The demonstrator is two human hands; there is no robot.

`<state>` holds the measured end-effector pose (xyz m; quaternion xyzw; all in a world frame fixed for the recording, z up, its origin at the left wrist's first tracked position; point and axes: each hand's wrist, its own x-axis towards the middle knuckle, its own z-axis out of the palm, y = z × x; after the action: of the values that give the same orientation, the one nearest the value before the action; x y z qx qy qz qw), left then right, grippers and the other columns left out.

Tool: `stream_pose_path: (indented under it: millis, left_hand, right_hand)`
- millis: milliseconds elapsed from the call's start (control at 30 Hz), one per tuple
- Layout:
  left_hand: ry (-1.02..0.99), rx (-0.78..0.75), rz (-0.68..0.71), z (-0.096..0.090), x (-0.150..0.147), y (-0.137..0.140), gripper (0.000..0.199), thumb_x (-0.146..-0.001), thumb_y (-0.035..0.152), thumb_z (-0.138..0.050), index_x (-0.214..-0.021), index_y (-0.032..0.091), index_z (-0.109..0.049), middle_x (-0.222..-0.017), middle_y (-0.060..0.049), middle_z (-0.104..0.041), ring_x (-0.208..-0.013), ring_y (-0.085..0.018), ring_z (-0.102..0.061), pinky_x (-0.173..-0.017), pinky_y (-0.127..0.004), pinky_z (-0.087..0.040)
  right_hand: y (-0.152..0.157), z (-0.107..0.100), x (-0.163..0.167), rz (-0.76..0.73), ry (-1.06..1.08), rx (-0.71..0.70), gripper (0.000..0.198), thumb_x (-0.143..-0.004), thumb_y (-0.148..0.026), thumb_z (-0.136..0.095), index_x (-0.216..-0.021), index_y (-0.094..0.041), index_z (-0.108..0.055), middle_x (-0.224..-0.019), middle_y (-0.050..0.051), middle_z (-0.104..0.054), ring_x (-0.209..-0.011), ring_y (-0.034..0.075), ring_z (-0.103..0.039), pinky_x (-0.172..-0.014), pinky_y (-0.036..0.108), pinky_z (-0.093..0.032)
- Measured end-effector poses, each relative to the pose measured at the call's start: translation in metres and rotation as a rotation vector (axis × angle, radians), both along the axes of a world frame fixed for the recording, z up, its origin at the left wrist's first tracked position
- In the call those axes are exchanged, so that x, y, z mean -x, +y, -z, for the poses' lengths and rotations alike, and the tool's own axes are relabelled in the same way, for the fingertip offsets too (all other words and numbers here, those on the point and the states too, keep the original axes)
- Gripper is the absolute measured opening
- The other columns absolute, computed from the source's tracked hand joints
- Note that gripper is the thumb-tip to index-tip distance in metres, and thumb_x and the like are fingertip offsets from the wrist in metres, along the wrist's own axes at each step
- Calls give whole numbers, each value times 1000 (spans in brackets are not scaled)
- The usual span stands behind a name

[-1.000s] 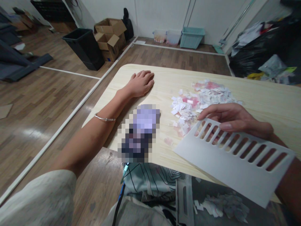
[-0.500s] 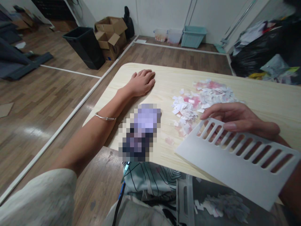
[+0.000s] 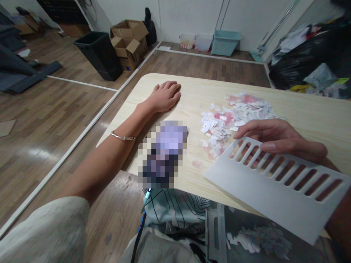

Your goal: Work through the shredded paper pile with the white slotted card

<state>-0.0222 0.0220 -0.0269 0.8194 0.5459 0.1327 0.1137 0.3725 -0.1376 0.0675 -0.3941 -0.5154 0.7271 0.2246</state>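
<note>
My left hand point(image 3: 166, 95) lies flat on the pale wooden table point(image 3: 192, 89), fingers stretched out, holding nothing. A bracelet circles that wrist. In my right hand point(image 3: 285, 140) is a white slotted plastic plate point(image 3: 263, 191), pinched along its slotted edge with the thumb on top; the plate hangs tilted over the table's near edge. Just beyond it spreads a heap of small white paper pieces point(image 3: 238, 113), mixed with pinkish petal-like bits. Between my arms, a blurred-out phone-like object point(image 3: 164, 155) lies on the table.
Below the table's near edge sits a grey bin point(image 3: 215, 233) with more paper pieces point(image 3: 260, 239). On the floor beyond stand a black bin point(image 3: 100, 54), cardboard boxes point(image 3: 128, 40) and a teal tub point(image 3: 225, 42). Black bags point(image 3: 307, 54) are piled at the right.
</note>
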Motion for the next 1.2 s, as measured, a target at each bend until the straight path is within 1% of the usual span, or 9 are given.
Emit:
stream_pose_path:
  millis: [200,333,433,533,633,733,933,1033,1200]
  left_hand:
    - [-16,-33,19,2,2,1,69,-129,56,-45,-190,30,-64,-204,-17,-57,-189,-44,-50,-162,-68,-32]
    - [-8,1,4,-1,0,-2,71,-129,54,-44,-193,28,-62,-207,-18,-54,-191,-46,-46,-162,-70,-31]
    - [-4,23,-6,-3,-2,-4,73,-129,53,-43,-195,25,-60,-209,-20,-50,-193,-49,-43,-163,-72,-26]
    - [-19,12,2,-2,-2,-3,72,-129,54,-44,-194,27,-62,-208,-18,-52,-193,-46,-44,-164,-69,-25]
    - [-12,12,-3,-1,-1,-2,72,-129,53,-44,-193,25,-62,-208,-19,-51,-193,-46,-44,-164,-69,-26]
    - [-16,8,0,-2,-1,-2,72,-129,54,-45,-193,26,-62,-208,-18,-52,-193,-47,-44,-163,-70,-27]
    - [-6,-3,-9,-1,-1,-2,71,-129,54,-44,-191,27,-65,-207,-18,-53,-191,-46,-47,-162,-69,-31]
    - [-17,-16,-2,0,-1,-2,69,-129,55,-45,-190,29,-65,-206,-17,-56,-191,-45,-48,-162,-68,-31]
    - [-5,-4,-7,-4,-2,-3,72,-128,55,-44,-191,25,-65,-208,-19,-53,-192,-46,-47,-163,-69,-30]
  right_hand:
    - [2,1,-1,8,-16,-1,27,-88,-29,-109,-114,-27,-99,-83,3,-90,-69,17,-81,-64,20,-63]
    - [1,-2,0,17,-36,-18,29,-85,-27,-110,-112,-27,-100,-82,3,-89,-69,18,-82,-63,22,-63]
    - [-1,-5,2,32,-20,-23,26,-88,-24,-106,-113,-27,-101,-80,2,-89,-69,15,-82,-66,19,-63]
    - [-3,-5,2,43,-11,-31,24,-92,-19,-103,-116,-26,-101,-81,1,-90,-71,14,-84,-68,17,-64]
    - [1,0,0,26,-20,-55,25,-95,-21,-103,-119,-26,-100,-82,2,-90,-71,16,-85,-67,19,-65]
    - [7,9,-5,-18,6,-72,30,-91,-32,-110,-118,-25,-100,-81,4,-90,-66,19,-85,-61,22,-66]
    - [12,19,-14,36,12,-70,30,-92,-35,-112,-119,-28,-101,-82,4,-92,-68,21,-88,-64,24,-70]
    - [12,16,-12,-5,20,-77,34,-89,-36,-114,-119,-28,-102,-81,5,-91,-63,21,-85,-58,23,-66]
    - [4,5,-1,27,-30,-29,29,-88,-31,-112,-115,-26,-101,-81,4,-89,-67,19,-82,-62,22,-65]
